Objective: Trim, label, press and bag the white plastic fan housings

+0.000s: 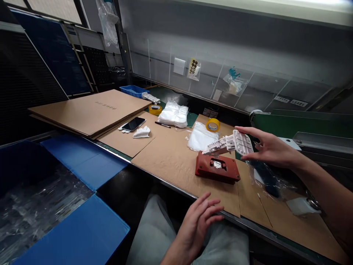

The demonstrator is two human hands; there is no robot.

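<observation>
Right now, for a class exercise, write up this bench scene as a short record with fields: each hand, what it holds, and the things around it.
Right hand: grips a white plastic moulded part by its perforated end
Left hand: open, empty, above the person's lap
Nearby: red block with a metal insert, below the white part
Surface: cardboard sheet
Also on bench: yellow tape roll, smartphone
Beside bench: blue corrugated bin

The left hand (197, 224) and right hand (271, 147) are bare, with pale grey trousers (153, 232) on the legs.
</observation>
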